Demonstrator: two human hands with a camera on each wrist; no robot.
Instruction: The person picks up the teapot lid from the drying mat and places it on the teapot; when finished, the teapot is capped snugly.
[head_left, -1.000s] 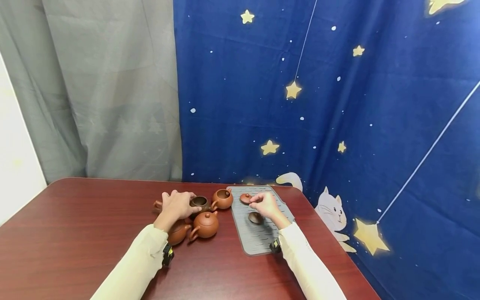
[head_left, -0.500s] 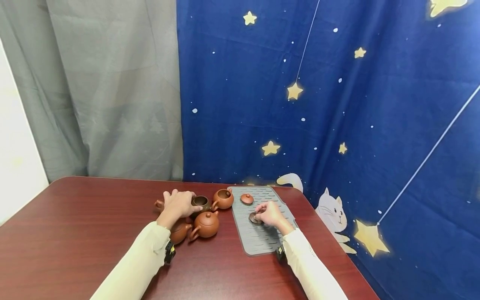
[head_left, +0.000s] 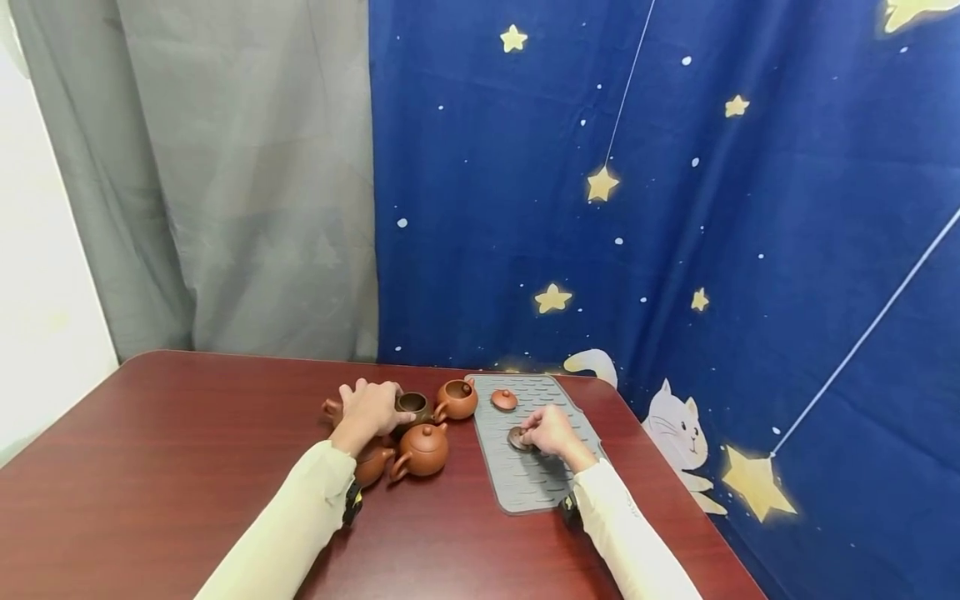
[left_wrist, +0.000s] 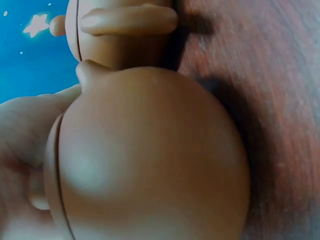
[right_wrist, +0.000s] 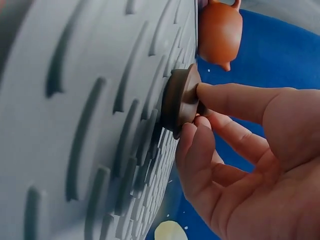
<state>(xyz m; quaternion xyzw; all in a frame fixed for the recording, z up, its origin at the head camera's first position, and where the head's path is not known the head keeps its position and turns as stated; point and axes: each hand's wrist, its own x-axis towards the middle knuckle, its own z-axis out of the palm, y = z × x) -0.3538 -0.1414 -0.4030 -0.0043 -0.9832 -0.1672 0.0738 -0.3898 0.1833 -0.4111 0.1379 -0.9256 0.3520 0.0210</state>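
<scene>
Below centre, the right hand's (head_left: 553,431) fingers pinch a dark lid (right_wrist: 177,97), knob-side up; further left, the left hand (head_left: 370,411) grips an open dark pot (head_left: 423,414).

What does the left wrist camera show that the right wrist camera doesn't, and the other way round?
Only the left wrist view: the left hand behind a large, lidded teapot, with a second teapot beyond it.

Only the right wrist view: the right hand, whose fingers pinch a dark brown lid at the gray ridged mat.

Both: the blue curtain and reddish-brown pottery, though whether any pot appears in both is unclear.
</scene>
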